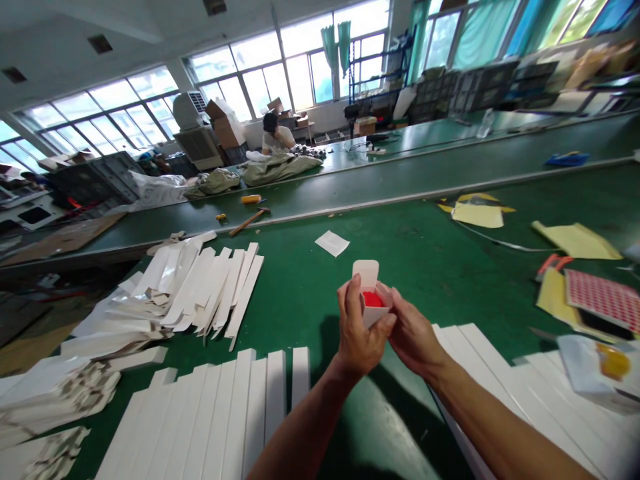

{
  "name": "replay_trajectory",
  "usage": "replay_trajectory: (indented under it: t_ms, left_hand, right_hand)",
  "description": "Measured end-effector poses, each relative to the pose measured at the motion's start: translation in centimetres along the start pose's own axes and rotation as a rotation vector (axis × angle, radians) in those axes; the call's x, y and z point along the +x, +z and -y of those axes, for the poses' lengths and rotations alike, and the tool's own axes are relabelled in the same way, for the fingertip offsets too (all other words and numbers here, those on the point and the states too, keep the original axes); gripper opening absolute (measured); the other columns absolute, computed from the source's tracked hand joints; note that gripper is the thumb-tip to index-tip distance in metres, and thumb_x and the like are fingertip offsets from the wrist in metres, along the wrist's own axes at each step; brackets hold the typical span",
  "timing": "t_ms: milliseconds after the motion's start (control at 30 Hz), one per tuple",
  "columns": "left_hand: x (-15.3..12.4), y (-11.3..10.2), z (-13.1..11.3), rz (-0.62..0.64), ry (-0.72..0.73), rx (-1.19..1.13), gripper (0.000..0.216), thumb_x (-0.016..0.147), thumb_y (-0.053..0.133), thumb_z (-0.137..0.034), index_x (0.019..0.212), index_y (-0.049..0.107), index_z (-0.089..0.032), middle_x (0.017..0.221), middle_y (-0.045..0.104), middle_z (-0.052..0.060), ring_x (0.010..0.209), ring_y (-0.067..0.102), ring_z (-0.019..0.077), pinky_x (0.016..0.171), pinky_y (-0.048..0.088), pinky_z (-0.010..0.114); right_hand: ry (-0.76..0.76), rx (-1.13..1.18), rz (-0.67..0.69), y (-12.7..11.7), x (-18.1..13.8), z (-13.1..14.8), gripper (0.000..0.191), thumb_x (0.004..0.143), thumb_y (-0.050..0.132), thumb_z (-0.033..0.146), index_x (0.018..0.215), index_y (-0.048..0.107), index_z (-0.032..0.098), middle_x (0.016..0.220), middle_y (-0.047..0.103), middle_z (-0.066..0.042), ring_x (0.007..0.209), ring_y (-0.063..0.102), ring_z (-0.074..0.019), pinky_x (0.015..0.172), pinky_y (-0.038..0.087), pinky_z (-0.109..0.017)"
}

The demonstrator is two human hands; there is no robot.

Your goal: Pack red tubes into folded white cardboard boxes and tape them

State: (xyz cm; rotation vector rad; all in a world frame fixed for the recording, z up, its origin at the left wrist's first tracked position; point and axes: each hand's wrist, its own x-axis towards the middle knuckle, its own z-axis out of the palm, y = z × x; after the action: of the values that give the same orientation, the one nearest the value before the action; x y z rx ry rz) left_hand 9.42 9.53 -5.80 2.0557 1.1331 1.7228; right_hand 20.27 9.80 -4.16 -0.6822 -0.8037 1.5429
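Note:
Over the green table I hold a narrow white cardboard box [375,315] between both hands, its open end facing up toward me. The box's end flap stands raised at the far side, and something bright red [372,299] shows inside the opening; its kind cannot be made out. My left hand [361,327] wraps around the box from the left, thumb across the near side. From the right, my right hand [411,332] closes on the box, fingers near the rim. Long white boxes [235,407] lie in a row at the lower left, and more white boxes [520,400] lie under my right forearm.
Flattened white cartons [200,287] pile up at the left. A small white paper [332,243] lies ahead. A hammer [250,221] rests by the ledge. At right are yellow sheets [577,240], a red-dotted sticker sheet [603,297] and scissors [554,263]. A person [277,137] sits beyond.

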Motion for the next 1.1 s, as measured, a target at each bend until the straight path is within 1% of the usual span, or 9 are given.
replay_trajectory:
  t_ms: [167,267,333,467,600,700,800,967,1100]
  left_hand:
    - [0.9,-0.3,-0.8,0.001,-0.236,-0.243,0.050,0.101,0.029,-0.047,0.141,0.049,-0.023,0.130,0.047,0.011,0.123,0.051,0.0206,0.105,0.044,0.035]
    - [1.8,0.3,-1.5,-0.045,-0.397,-0.354,0.047,0.101,0.033,-0.046,0.128,0.062,-0.022,0.124,0.055,0.010,0.116,0.056,0.0197,0.101,0.045,0.031]
    - [2.4,0.7,-2.0,-0.069,-0.466,-0.454,0.044,0.098,0.043,-0.042,0.135,0.056,-0.022,0.123,0.059,0.009,0.116,0.056,0.0200,0.101,0.044,0.030]
    - [3.3,1.1,-2.4,-0.102,-0.614,-0.829,0.071,0.089,0.054,-0.027,0.152,0.023,-0.027,0.120,0.062,0.006,0.102,0.062,0.0173,0.091,0.049,0.030]
    - [3.6,0.8,-1.9,-0.010,-0.689,-0.873,0.051,0.082,0.056,-0.023,0.133,0.052,-0.021,0.112,0.065,0.006,0.096,0.063,0.0172,0.083,0.050,0.027]
    - [3.1,0.6,-1.1,-0.028,-0.564,-0.649,0.032,0.086,0.052,-0.028,0.114,0.065,-0.018,0.112,0.062,0.007,0.103,0.060,0.0201,0.093,0.048,0.032]
    - [2.4,0.7,-0.1,-0.085,-0.335,-0.465,0.039,0.092,0.042,-0.036,0.119,0.064,-0.018,0.123,0.054,0.010,0.118,0.051,0.0243,0.103,0.043,0.038]
    - [2.2,-0.4,1.3,-0.022,-0.018,-0.174,0.046,0.098,0.035,-0.040,0.130,0.055,-0.015,0.125,0.053,0.015,0.120,0.050,0.0257,0.103,0.044,0.044]
    - [3.2,-2.3,1.5,0.110,0.194,0.070,0.043,0.096,0.045,-0.026,0.138,0.047,-0.014,0.122,0.058,0.016,0.115,0.055,0.0237,0.097,0.049,0.042]
  right_hand:
    - [-0.022,0.096,-0.010,1.6,0.4,0.4,0.041,0.084,0.062,0.056,0.108,0.072,0.025,0.117,0.071,-0.004,0.119,0.059,-0.0252,0.106,0.044,-0.040]
    - [-0.050,0.054,-0.071,1.8,0.5,1.0,0.035,0.080,0.070,0.044,0.109,0.072,0.025,0.111,0.073,-0.002,0.110,0.064,-0.0224,0.097,0.048,-0.033]
    - [-0.045,0.021,-0.061,2.0,0.6,1.4,0.035,0.079,0.071,0.038,0.111,0.070,0.024,0.110,0.072,-0.003,0.103,0.065,-0.0212,0.087,0.050,-0.030]
    - [-0.053,-0.004,-0.061,2.4,1.1,1.7,0.040,0.073,0.071,0.027,0.113,0.067,0.025,0.105,0.072,-0.001,0.088,0.066,-0.0180,0.073,0.049,-0.026]
    - [-0.109,0.018,-0.149,2.7,1.8,1.5,0.023,0.066,0.071,0.021,0.088,0.072,0.024,0.083,0.070,0.002,0.068,0.059,-0.0122,0.061,0.044,-0.023]
    - [-0.162,0.025,-0.168,2.6,2.5,0.8,0.004,0.062,0.068,0.020,0.066,0.071,0.020,0.072,0.065,0.001,0.066,0.057,-0.0124,0.060,0.043,-0.023]
    - [-0.321,0.039,-0.207,2.1,3.0,-0.1,0.011,0.064,0.064,0.022,0.066,0.074,0.021,0.085,0.069,-0.002,0.088,0.060,-0.0178,0.075,0.047,-0.027]
    - [-0.349,0.009,-0.119,0.1,2.7,-1.8,0.038,0.071,0.055,0.029,0.103,0.074,0.022,0.109,0.071,-0.006,0.106,0.061,-0.0261,0.092,0.047,-0.039]
    - [-0.309,-0.353,-0.001,-0.7,1.6,-2.3,0.065,0.070,0.065,0.025,0.134,0.054,0.024,0.133,0.060,-0.007,0.118,0.057,-0.0291,0.102,0.045,-0.043]
